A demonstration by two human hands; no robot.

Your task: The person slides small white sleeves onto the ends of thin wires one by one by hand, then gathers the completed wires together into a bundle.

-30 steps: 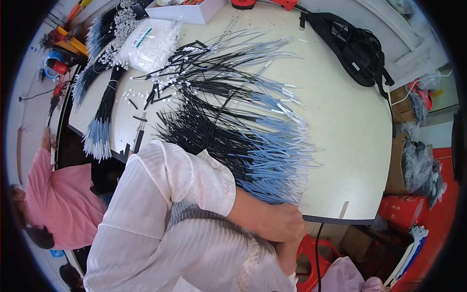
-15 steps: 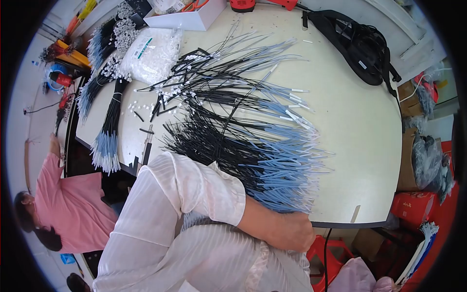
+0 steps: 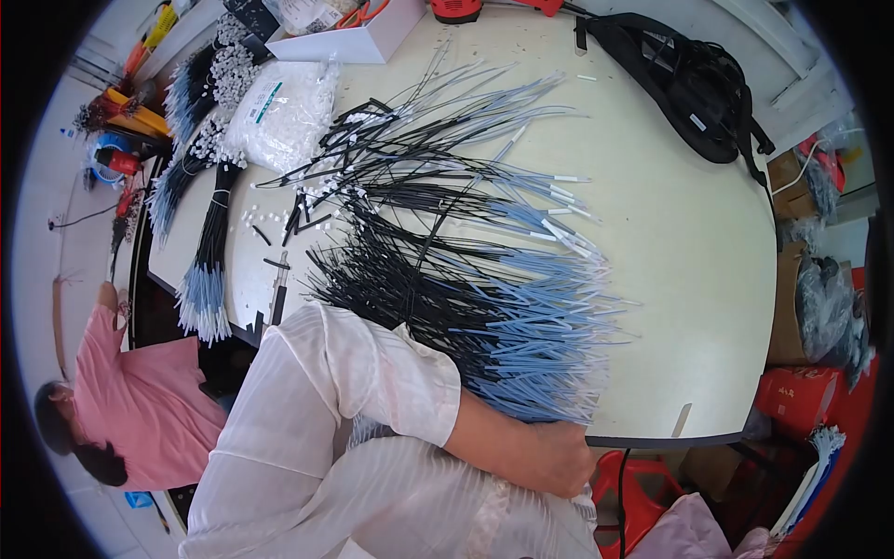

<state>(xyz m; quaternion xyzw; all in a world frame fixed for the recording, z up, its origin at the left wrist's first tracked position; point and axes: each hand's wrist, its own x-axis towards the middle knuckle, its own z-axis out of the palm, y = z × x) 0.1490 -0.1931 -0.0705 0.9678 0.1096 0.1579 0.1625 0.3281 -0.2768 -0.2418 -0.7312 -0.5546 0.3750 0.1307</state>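
Observation:
My left hand (image 3: 559, 458) is closed just below the table's front edge, its knuckles facing up; whatever its fingers hold, if anything, is hidden. Right above it lies a wide, loose spread of thin wires (image 3: 549, 326), black at the left and blue with pale tips at the right. A dark tie crosses the black part. My left sleeve (image 3: 382, 373) covers the near edge of the spread. My right hand is not in view. Tied wire bundles (image 3: 212, 252) rest at the table's left side, near a clear bag of white pieces (image 3: 284, 112).
The pale table (image 3: 689, 279) carries a black strapped bag (image 3: 689, 88), a white box (image 3: 358, 39), a cutter (image 3: 280, 289) and scattered small white connectors. A person in pink (image 3: 149, 401) is at the left. A red stool (image 3: 633, 498) and cartons stand at the lower right.
The view has shifted slightly. A second forearm, visible below my left hand a second ago, no longer shows. My left hand sits a little lower against the table edge.

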